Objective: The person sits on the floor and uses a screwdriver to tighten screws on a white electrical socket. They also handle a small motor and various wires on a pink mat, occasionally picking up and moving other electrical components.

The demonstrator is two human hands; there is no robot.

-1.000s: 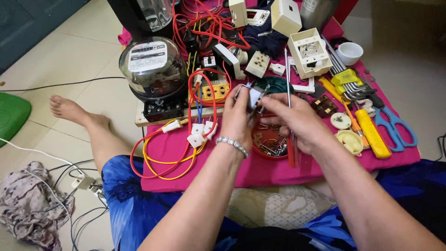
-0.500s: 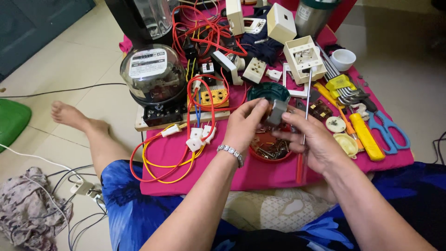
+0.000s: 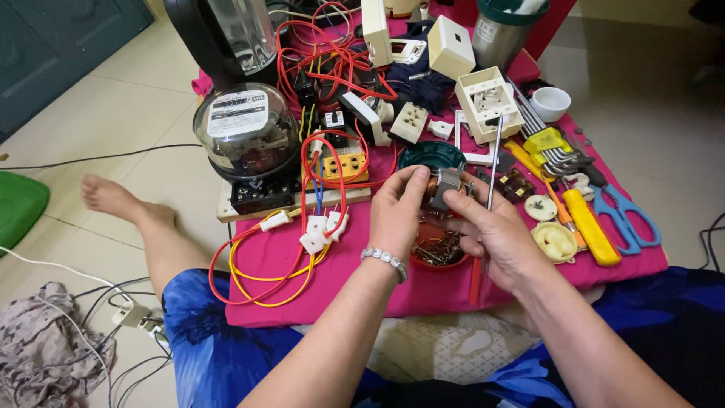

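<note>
Head view: the small electric motor (image 3: 444, 186), with copper windings showing at one end and a grey metal body, is up in the air between both hands, right over the red dish of screws (image 3: 438, 253) on the pink cloth (image 3: 264, 253). The left hand (image 3: 398, 211) is closed on the motor's copper end, thumb and fingers wrapped round it. The right hand (image 3: 495, 234) has its fingertips pinching the metal end while a red-handled screwdriver (image 3: 485, 204) is tucked under the same hand's fingers, shaft pointing up, handle hanging down toward the lap.

My take on doing this bit well: keep the work above that dish so anything that drops lands with the other screws, not in the clutter. Let the left hand do the holding, grip on the housing and not the windings, since that wire scratches easily. Juggling driver and motor in one hand looks awkward, so I'd park the driver or shift it into a proper grip before turning anything.

Around it: a teal round cover (image 3: 430, 155) just behind, a domed electricity meter (image 3: 245, 132) to the left, loops of red and yellow wire (image 3: 257, 276) with white connectors, a yellow utility knife (image 3: 589, 227) and blue scissors (image 3: 623, 215) to the right.
</note>
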